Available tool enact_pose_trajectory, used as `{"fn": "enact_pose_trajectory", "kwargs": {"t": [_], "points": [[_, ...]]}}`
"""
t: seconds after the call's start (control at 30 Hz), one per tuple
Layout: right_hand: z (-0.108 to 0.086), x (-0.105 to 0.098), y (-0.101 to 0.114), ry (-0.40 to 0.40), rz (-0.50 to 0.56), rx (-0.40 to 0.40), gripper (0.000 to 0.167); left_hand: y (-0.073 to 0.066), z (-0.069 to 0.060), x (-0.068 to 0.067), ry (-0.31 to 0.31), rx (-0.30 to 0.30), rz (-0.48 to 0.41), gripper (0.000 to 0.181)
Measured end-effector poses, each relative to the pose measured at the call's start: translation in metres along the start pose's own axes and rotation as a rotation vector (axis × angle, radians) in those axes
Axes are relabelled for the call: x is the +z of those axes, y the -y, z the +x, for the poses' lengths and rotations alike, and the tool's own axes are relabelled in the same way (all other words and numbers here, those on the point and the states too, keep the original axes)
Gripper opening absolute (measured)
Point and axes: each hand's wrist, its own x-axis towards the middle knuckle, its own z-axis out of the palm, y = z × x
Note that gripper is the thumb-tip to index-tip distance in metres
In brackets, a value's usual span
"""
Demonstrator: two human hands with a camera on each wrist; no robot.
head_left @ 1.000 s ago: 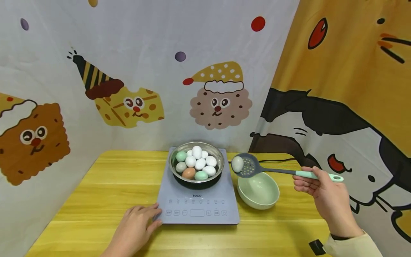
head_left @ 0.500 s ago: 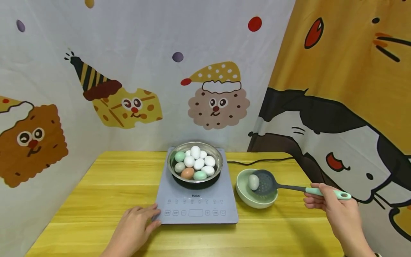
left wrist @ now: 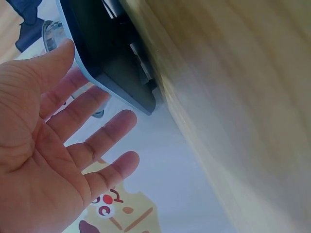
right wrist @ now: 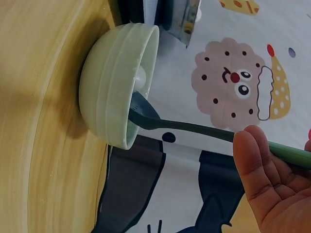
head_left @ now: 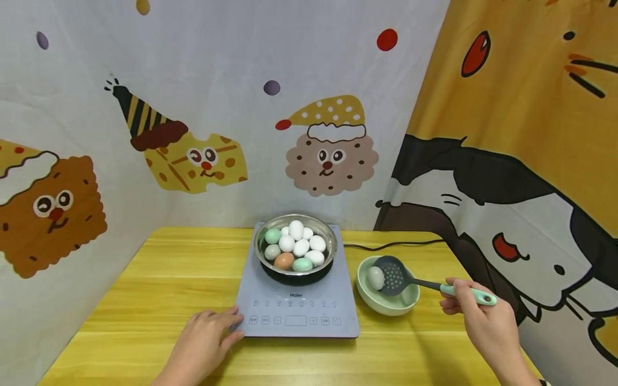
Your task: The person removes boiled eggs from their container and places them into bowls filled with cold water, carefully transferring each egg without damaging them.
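Observation:
My right hand [head_left: 490, 321] grips the mint handle of a grey skimmer [head_left: 393, 276], whose perforated head is tilted down into a pale green bowl [head_left: 388, 306]. A pale greenish egg [head_left: 376, 279] lies at the left edge of that head, inside the bowl's rim; whether it touches the bowl is unclear. In the right wrist view the egg [right wrist: 140, 77] shows partly behind the rim. My left hand [head_left: 203, 340] touches the front left corner of a grey induction cooker [head_left: 270, 308], thumb and fingertips at its edge, fingers loosely extended in the left wrist view.
A steel pan [head_left: 263, 262] on the cooker holds several white, green and brown eggs. A black cable [head_left: 372, 247] runs right behind the bowl. The wooden table [head_left: 145, 289] meets a cartoon-printed curtain [head_left: 212, 80] at the back and right.
My right hand has moved the skimmer and egg right and down from above the bowl's back left into the bowl. The egg now sits at the head's left edge. My left hand stays put.

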Motion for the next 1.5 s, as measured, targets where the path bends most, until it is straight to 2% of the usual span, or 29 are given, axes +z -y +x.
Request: {"fn": "enact_pose_trajectory", "kwargs": {"t": [0.27,0.4,0.5,0.6,0.67,0.77,0.83,0.93,0.97,1.1,1.17,1.27,1.37,1.5], "points": [[-0.005,0.004,0.005,-0.036,-0.035,-0.071,0.038,0.0,0.001,-0.001,-0.015,0.009,0.001,0.031],[-0.009,0.002,0.006,-0.054,-0.076,-0.141,0.031,-0.001,0.001,-0.001,-0.009,0.002,-0.004,0.031],[-0.012,0.001,0.006,-0.074,-0.114,-0.267,0.022,-0.001,0.0,-0.001,-0.005,-0.004,-0.009,0.031],[-0.014,0.0,0.004,-0.099,-0.13,-0.463,0.013,-0.001,0.0,-0.001,-0.003,-0.005,-0.011,0.031],[-0.015,0.0,0.004,-0.114,-0.152,-0.597,0.018,-0.001,0.0,-0.002,-0.002,-0.005,-0.012,0.031],[-0.015,0.0,0.004,-0.124,-0.21,-0.757,0.028,-0.001,0.0,-0.002,-0.002,-0.004,-0.013,0.031],[-0.015,-0.001,0.005,-0.112,-0.25,-0.83,0.03,-0.001,0.0,-0.002,-0.002,-0.005,-0.014,0.031],[-0.015,-0.003,0.007,-0.082,-0.297,-0.924,0.016,-0.001,0.0,-0.001,-0.002,-0.008,-0.018,0.031],[-0.015,-0.004,0.008,-0.07,-0.309,-0.952,0.015,-0.001,0.0,-0.001,0.0,-0.01,-0.02,0.031],[-0.016,-0.005,0.013,-0.047,-0.35,-1.036,0.047,0.0,0.0,-0.001,0.005,-0.017,-0.031,0.031],[-0.016,-0.004,0.015,-0.05,-0.347,-1.081,0.05,0.0,0.0,-0.001,0.005,-0.019,-0.037,0.031],[-0.015,-0.004,0.018,-0.066,-0.336,-1.144,0.047,0.0,0.0,-0.001,0.006,-0.02,-0.041,0.031],[-0.016,-0.006,0.02,-0.058,-0.357,-1.146,0.048,0.0,0.0,-0.001,0.01,-0.025,-0.043,0.031],[-0.019,-0.011,0.023,-0.035,-0.408,-1.094,0.053,0.001,0.0,-0.001,0.016,-0.028,-0.044,0.031]]}}
